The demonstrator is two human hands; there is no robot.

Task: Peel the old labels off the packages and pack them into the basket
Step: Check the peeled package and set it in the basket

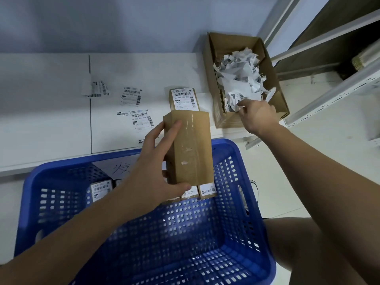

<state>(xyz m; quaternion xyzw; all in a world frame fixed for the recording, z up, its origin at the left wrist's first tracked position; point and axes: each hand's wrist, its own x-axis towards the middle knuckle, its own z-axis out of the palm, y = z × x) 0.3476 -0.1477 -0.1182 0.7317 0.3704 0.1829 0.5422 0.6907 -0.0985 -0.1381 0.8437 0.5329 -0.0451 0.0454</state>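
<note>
Left hand (153,169) has its fingers wrapped round a bare brown package (190,149) over the blue basket (242,161); right hand (256,116) pinches a crumpled label (234,106) at the cardboard box (269,64).

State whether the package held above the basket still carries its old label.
Label off: the package shows bare brown tape with small paper scraps.

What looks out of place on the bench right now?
Several loose labels lie scattered on the white table instead of in the cardboard scrap box. The package in the left hand shows small torn paper scraps left on its face.
</note>
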